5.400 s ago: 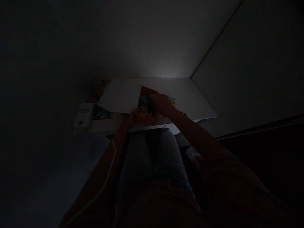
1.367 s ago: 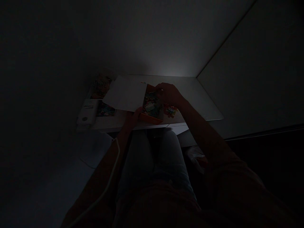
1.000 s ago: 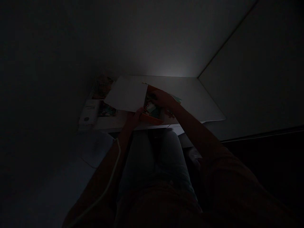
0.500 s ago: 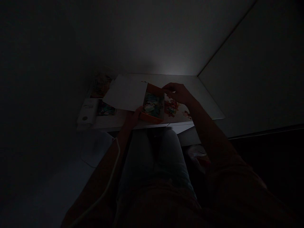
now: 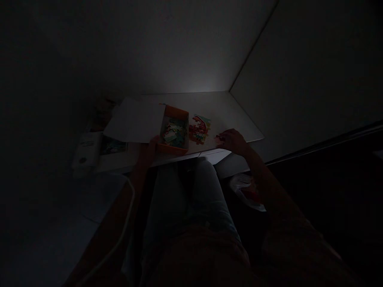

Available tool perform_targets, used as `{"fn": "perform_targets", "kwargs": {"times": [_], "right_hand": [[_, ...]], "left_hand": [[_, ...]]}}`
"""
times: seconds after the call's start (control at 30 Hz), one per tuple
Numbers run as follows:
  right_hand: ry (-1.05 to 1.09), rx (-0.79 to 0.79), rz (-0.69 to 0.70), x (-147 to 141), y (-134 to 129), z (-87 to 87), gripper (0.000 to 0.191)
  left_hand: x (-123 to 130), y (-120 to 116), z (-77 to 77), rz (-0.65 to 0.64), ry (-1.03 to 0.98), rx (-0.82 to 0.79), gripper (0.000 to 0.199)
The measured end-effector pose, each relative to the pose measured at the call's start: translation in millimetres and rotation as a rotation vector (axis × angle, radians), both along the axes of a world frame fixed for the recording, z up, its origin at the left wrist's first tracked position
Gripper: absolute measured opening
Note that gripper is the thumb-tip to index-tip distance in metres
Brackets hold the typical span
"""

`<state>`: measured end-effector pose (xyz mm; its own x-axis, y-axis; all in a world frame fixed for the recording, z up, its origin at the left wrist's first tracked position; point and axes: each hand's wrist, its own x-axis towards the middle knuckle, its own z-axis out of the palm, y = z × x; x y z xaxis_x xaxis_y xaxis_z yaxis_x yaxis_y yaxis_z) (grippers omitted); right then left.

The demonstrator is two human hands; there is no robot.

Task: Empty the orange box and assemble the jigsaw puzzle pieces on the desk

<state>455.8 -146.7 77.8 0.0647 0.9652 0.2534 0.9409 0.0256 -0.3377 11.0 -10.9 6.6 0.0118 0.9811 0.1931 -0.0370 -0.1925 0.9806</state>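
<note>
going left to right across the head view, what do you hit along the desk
white box → printed picture → left hand → orange tray → jigsaw pieces → right hand

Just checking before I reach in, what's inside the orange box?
The orange box holds a loose heap of jigsaw pieces, mostly pale green, blue and white. They cover its floor, so the floor and any lower pieces can't be seen.
</note>
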Motion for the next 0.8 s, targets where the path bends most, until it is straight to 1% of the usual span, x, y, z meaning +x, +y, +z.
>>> {"fn": "perform_targets", "kwargs": {"times": [0.07, 0.13, 0.2, 0.3, 0.33, 0.4, 0.47, 0.53, 0.57, 0.63, 0.7, 0.73, 0.8], "right_hand": [[0.040, 0.029, 0.011, -3, -4, -4.8, 0.036], [0.101, 0.034, 0.030, -7, -5, -8.1, 0.030], [0.211, 0.024, 0.037, -11, -6, -11.0, 0.036], [0.462, 0.007, 0.014, -14, -5, -13.2, 0.052], [0.529, 0.003, 0.012, -16, -3, -12.5, 0.055], [0.592, 0.007, 0.032, -24, 5, -7.6, 0.057], [0.600, 0.063, 0.058, -44, 20, 2.9, 0.055], [0.592, 0.172, 0.079, -78, 38, 18.4, 0.051], [0.586, 0.212, 0.114, -99, 49, 27.3, 0.048], [0.510, 0.186, 0.213, -142, 68, 44.8, 0.044], [0.361, 0.155, 0.254, -172, 85, 57.0, 0.043], [0.302, 0.169, 0.258, -179, 92, 59.5, 0.043], [0.237, 0.212, 0.213, -178, 98, 55.3, 0.042]], "left_hand": [[-1, 2, -1.1, 0.053, -0.029, -0.024, 0.063], [-1, 4, -1.4, 0.077, -0.022, -0.043, 0.061], [-1, 6, -2.4, 0.075, 0.004, -0.048, 0.059], [-1, 9, -5.9, 0.063, 0.014, -0.013, 0.058], [-1, 10, -7.2, 0.057, 0.018, -0.002, 0.058], [-2, 10, -8.8, 0.055, 0.026, 0.009, 0.062], [-2, 9, -8.5, 0.068, 0.016, -0.014, 0.065], [-3, 7, -7.0, 0.077, 0.009, -0.039, 0.065], [-4, 7, -6.3, 0.077, 0.017, -0.045, 0.064], [-6, 7, -5.6, 0.066, 0.050, -0.036, 0.058], [-9, 8, -6.0, 0.043, 0.078, -0.017, 0.052], [-9, 9, -6.4, 0.032, 0.087, -0.011, 0.051], [-8, 9, -6.5, 0.012, 0.097, 0.002, 0.051]]}}
